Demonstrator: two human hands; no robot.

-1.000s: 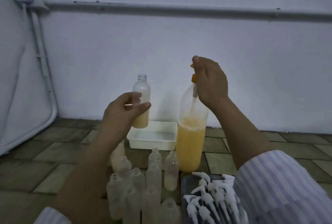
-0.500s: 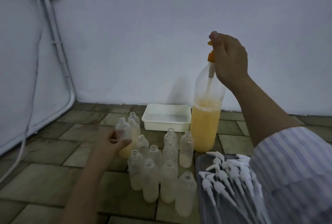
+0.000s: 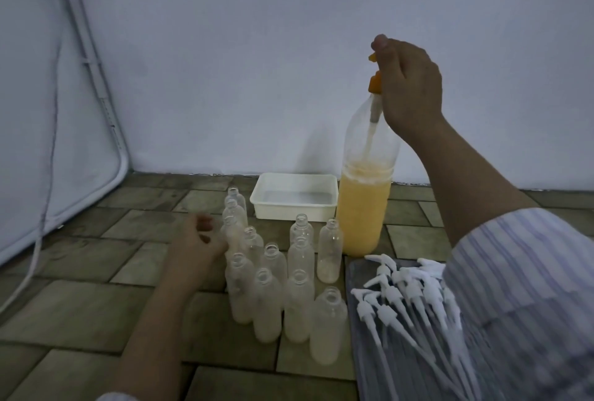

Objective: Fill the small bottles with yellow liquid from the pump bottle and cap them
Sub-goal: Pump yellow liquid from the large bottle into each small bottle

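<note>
So the right hand point(image 3: 408, 88) is up on the orange pump head point(image 3: 374, 84) of the big clear plastic pump bottle point(image 3: 366, 188), fingers curled around it; that bottle sits on the tiled floor point(image 3: 80, 304) near the white wall point(image 3: 257, 79), roughly half full of yellow liquid. Just left of it is a white rectangular plastic tub point(image 3: 294, 198). The cluster of small clear plastic bottles point(image 3: 273, 281) stands uncapped in front of the tub, a few with a bit of yellowish liquid at the bottom. The left hand point(image 3: 196, 246) rests right beside the cluster's left side, fingers loosely curled and holding nothing. White pump caps with long tubes point(image 3: 401, 297) lie piled on a dark tray point(image 3: 356, 275), right of the bottles.
</note>
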